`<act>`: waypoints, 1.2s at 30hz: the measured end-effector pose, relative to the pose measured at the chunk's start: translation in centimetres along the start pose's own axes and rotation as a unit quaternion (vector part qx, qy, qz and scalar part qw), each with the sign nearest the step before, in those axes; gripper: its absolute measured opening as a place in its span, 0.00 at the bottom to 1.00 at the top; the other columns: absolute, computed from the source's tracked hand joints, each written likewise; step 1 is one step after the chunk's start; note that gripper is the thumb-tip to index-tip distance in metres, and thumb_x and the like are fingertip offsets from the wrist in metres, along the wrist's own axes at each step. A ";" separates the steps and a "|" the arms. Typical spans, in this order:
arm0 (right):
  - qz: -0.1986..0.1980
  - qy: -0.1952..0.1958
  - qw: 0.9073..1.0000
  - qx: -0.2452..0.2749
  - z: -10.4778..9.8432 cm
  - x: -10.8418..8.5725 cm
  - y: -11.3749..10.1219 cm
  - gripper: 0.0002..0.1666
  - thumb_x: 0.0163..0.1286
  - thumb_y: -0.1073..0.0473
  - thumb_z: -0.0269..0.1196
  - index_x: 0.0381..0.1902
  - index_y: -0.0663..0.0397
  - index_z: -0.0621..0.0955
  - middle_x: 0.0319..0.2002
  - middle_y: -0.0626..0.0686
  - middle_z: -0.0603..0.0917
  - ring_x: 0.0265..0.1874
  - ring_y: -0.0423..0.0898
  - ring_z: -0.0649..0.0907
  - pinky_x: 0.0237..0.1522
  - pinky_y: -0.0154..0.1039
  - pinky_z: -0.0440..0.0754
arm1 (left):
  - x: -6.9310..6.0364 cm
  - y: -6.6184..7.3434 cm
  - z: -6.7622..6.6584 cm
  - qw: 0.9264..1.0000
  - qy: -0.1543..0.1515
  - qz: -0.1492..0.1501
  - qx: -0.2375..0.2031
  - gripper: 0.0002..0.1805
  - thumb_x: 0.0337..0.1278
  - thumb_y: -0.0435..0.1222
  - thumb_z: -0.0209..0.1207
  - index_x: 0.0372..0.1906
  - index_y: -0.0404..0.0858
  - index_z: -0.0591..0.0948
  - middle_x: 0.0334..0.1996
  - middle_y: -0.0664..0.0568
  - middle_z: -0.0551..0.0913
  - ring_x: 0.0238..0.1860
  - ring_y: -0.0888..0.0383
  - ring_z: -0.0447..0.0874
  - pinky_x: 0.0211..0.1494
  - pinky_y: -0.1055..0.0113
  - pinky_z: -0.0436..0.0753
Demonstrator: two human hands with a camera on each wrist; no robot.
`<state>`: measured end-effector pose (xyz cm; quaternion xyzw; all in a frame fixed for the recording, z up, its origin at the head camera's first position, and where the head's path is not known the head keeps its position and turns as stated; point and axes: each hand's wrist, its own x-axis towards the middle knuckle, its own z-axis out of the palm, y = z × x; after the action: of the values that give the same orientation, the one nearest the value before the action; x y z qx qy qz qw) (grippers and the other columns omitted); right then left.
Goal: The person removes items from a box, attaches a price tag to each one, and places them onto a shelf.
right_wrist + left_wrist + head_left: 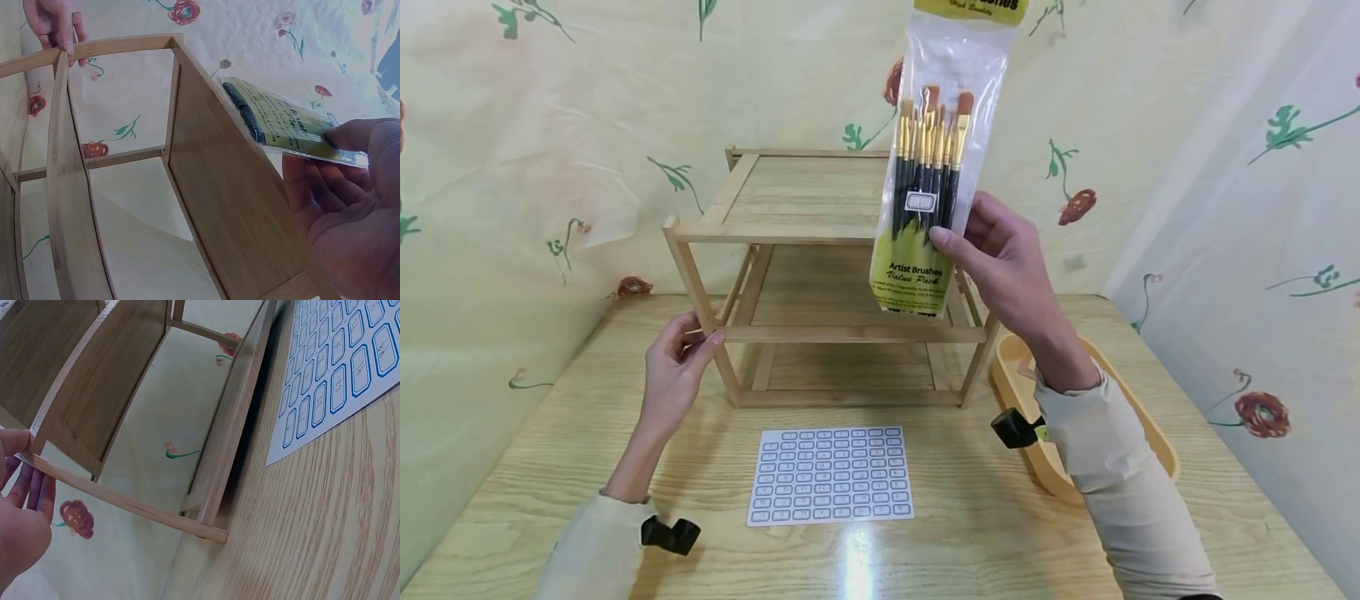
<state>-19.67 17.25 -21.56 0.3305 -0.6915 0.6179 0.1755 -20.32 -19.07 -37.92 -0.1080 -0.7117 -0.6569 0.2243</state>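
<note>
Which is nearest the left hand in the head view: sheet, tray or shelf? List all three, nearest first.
1. Shelf: the left hand holds its left side.
2. Sheet: in front of the shelf.
3. Tray: to the shelf's right.

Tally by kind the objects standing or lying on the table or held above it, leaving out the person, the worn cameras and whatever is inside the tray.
Wooden shelf rack: 1
Brush packet: 1
Label sheet: 1
Yellow tray: 1
Total: 4
</note>
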 end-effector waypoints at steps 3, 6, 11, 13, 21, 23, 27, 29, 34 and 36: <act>-0.004 -0.003 1.000 -0.001 0.1 0.3 -0.2 0.20 0.73 0.74 0.59 0.61 0.71 0.78 0.48 0.57 0.88 0.45 0.50 0.88 0.47 0.39 0.86 | 0.0 0.0 0.0 1.000 0.003 0.001 -0.001 0.17 0.69 0.24 0.61 0.58 0.21 0.77 0.42 0.57 0.84 0.42 0.59 0.82 0.43 0.76 0.81; -0.009 -0.005 1.000 -0.004 0.2 0.6 -0.4 0.20 0.73 0.74 0.59 0.61 0.71 0.78 0.48 0.58 0.88 0.45 0.50 0.88 0.47 0.39 0.86 | 0.0 -0.1 0.0 1.000 0.006 0.002 -0.003 0.16 0.69 0.24 0.61 0.57 0.21 0.77 0.42 0.57 0.84 0.42 0.59 0.82 0.43 0.76 0.81; -0.012 -0.010 1.000 -0.006 0.3 1.3 -0.5 0.19 0.74 0.73 0.58 0.61 0.71 0.78 0.48 0.59 0.88 0.44 0.50 0.88 0.47 0.40 0.86 | 0.0 -0.1 0.0 1.000 0.006 0.002 -0.003 0.16 0.69 0.25 0.61 0.57 0.21 0.77 0.42 0.56 0.84 0.42 0.59 0.82 0.43 0.75 0.81; -0.010 -0.012 1.000 -0.007 0.3 1.6 -0.6 0.20 0.74 0.73 0.59 0.62 0.71 0.78 0.49 0.59 0.88 0.45 0.50 0.88 0.47 0.40 0.86 | 0.0 -0.1 0.0 1.000 0.005 0.002 -0.002 0.16 0.69 0.25 0.61 0.57 0.21 0.77 0.41 0.56 0.84 0.42 0.59 0.82 0.43 0.75 0.81; -0.012 -0.018 1.000 -0.017 0.3 2.6 -0.6 0.20 0.74 0.73 0.59 0.62 0.72 0.77 0.49 0.59 0.88 0.43 0.49 0.88 0.46 0.38 0.85 | -0.1 -0.1 0.0 1.000 0.004 0.003 0.004 0.16 0.70 0.25 0.61 0.57 0.21 0.77 0.41 0.56 0.84 0.41 0.58 0.82 0.42 0.75 0.81; -0.011 -0.019 1.000 -0.021 0.4 2.9 -0.6 0.21 0.74 0.73 0.59 0.63 0.72 0.77 0.49 0.59 0.88 0.43 0.49 0.88 0.47 0.38 0.85 | -0.1 -0.1 0.0 1.000 0.004 0.003 0.005 0.16 0.70 0.25 0.61 0.57 0.21 0.77 0.41 0.56 0.84 0.41 0.58 0.82 0.42 0.75 0.81; -0.003 -0.020 1.000 -0.021 0.4 3.4 -0.5 0.21 0.74 0.73 0.59 0.63 0.72 0.76 0.49 0.59 0.88 0.43 0.50 0.88 0.47 0.39 0.86 | -0.1 -0.1 0.0 1.000 0.005 0.003 0.006 0.16 0.70 0.25 0.61 0.58 0.21 0.77 0.42 0.56 0.84 0.41 0.58 0.82 0.42 0.75 0.80; -0.001 -0.019 1.000 -0.021 0.4 3.6 -0.6 0.20 0.74 0.73 0.59 0.63 0.72 0.77 0.48 0.58 0.88 0.43 0.50 0.88 0.47 0.39 0.86 | -0.1 -0.1 0.0 1.000 0.005 0.003 0.005 0.16 0.70 0.25 0.61 0.58 0.21 0.77 0.41 0.56 0.84 0.41 0.58 0.82 0.42 0.75 0.80; -0.003 -0.026 0.999 -0.023 0.4 4.2 -0.6 0.20 0.75 0.73 0.59 0.62 0.73 0.77 0.47 0.57 0.89 0.41 0.49 0.87 0.46 0.38 0.85 | -0.1 -0.1 0.1 1.000 0.006 0.004 -0.002 0.16 0.69 0.24 0.61 0.57 0.20 0.77 0.41 0.56 0.84 0.41 0.59 0.82 0.42 0.75 0.81; -0.002 -0.028 0.999 -0.023 0.3 4.4 -0.6 0.20 0.75 0.73 0.58 0.62 0.73 0.77 0.47 0.58 0.89 0.40 0.49 0.87 0.46 0.38 0.85 | -0.1 -0.1 0.1 1.000 0.006 0.004 -0.001 0.16 0.69 0.24 0.61 0.58 0.20 0.77 0.42 0.56 0.84 0.42 0.59 0.82 0.43 0.75 0.81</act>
<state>-22.35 15.86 -18.32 0.3449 -0.7092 0.5924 0.1649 -20.32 -18.99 -38.01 -0.1075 -0.7090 -0.6575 0.2314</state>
